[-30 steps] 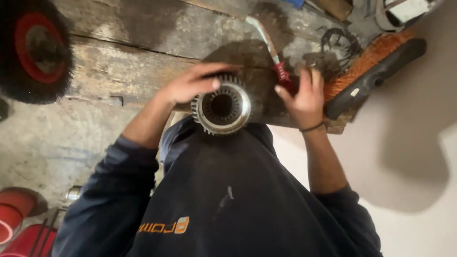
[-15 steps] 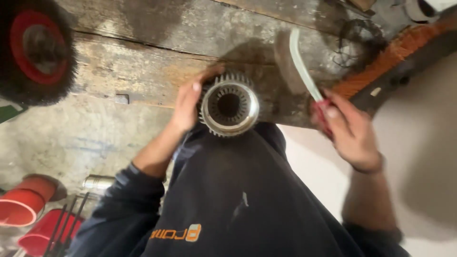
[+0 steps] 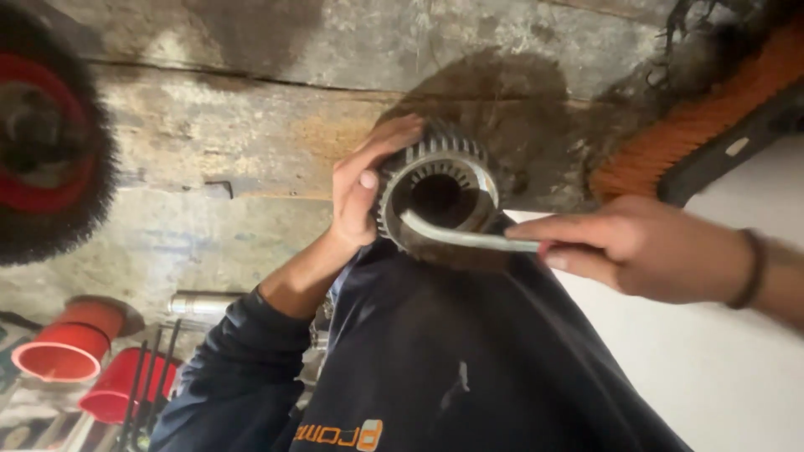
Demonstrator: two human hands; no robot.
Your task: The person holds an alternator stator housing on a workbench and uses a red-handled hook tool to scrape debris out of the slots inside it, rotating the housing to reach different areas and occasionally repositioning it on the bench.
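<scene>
A round metal gear hub (image 3: 469,172) with outer teeth and inner splines rests on my dark-clothed lap. My left hand (image 3: 362,180) grips its left side, thumb on the rim. My right hand (image 3: 645,247) holds a bent metal rod (image 3: 465,238) by its handle end. The rod's curved tip lies across the front of the gear's bore.
A worn wooden bench (image 3: 251,125) runs across the top. A black wire wheel with a red hub (image 3: 42,142) is at the left. An orange-bristled brush (image 3: 695,125) lies at the upper right. Red cups (image 3: 63,351) and a metal tube (image 3: 205,303) sit at the lower left.
My right hand has swung the bent rod down from the bench to the gear's opening. My left hand has stayed on the gear's left side. The view has moved closer.
</scene>
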